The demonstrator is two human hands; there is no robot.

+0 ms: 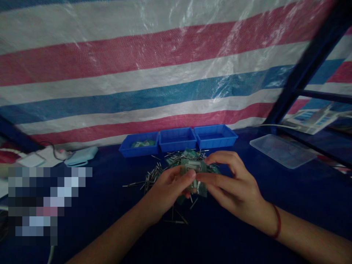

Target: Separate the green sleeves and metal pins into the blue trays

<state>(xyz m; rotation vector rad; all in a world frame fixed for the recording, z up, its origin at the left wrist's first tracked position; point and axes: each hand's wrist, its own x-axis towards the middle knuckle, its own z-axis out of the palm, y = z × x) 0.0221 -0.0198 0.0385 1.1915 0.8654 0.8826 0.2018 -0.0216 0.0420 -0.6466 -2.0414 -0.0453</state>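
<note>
My left hand [172, 185] is closed on a small clear plastic bag [202, 189], its thumb pressed over the front. Pale, slim pieces show through the film, too blurred to name. From the right, my right hand [236, 183] has its bent fingers on the same bag, one at the upper edge and another close to the left thumb. Behind and below both hands lies a heap of thin metal pins [154, 176], mixed with more small greenish clear bags [189, 153]. Part of the heap is hidden by my hands.
Behind the heap stand three blue trays in a row; the left tray [125, 149] holds small bags, beside the middle tray [177, 145] and right tray [217, 139]. A clear plastic lid [283, 150] lies at right, a light blue pouch [81, 157] at left. A striped sheet [154, 80] hangs behind.
</note>
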